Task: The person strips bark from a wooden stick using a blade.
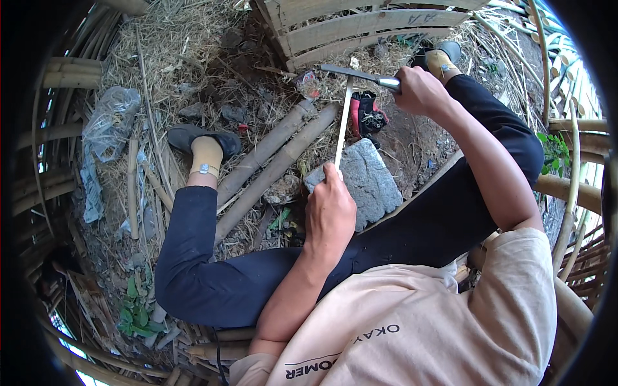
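Note:
My left hand (329, 209) is closed around the lower end of a pale, thin strip (343, 125) that looks like split bamboo. It points upward and away from me. My right hand (421, 91) grips a knife (351, 72) with a dark, long blade and a shiny metal collar; its handle is hidden in my fist. The blade lies across the far end of the strip. Beneath the strip, in front of my lap, sits a grey stone block (368, 183). A red and black object (368, 116), perhaps a glove, lies just beyond the stone.
Two bamboo poles (277, 164) lie on the straw-covered ground between my legs. A slatted wooden crate (373, 29) stands at the far side. Further left is a clear plastic bag (114, 122). Cut bamboo (566, 61) is heaped at the far right, and bamboo rails surround me.

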